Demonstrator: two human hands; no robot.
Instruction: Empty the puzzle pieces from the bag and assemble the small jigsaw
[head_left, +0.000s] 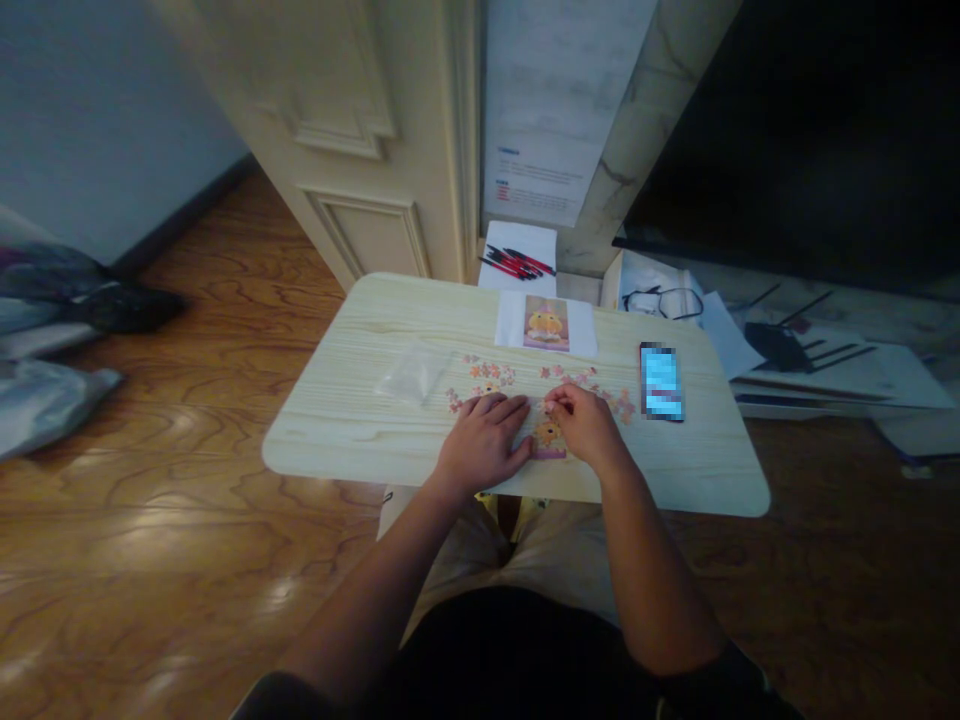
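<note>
My left hand (pixel 487 440) lies flat on the table, fingers stretched out, beside a partly joined jigsaw puzzle (pixel 550 436) with orange-yellow and purple parts. Over the puzzle's upper right edge, my right hand (pixel 586 422) pinches what looks like a small puzzle piece (pixel 550 404) between thumb and fingers. Loose puzzle pieces (pixel 487 372) are scattered beyond my left hand, and more pieces (pixel 568 374) spread past and to the right of my right hand. Behind them lies a white sheet with a printed picture (pixel 547 323) of a yellow figure.
On the pale wooden table (pixel 337 420) are a clear plastic bag (pixel 415 372) at left and a phone (pixel 661 382) at right. Past the far edge lie red and black pens (pixel 517 263), eyeglasses (pixel 664 302) and a black router (pixel 780 345). My legs are under the near edge.
</note>
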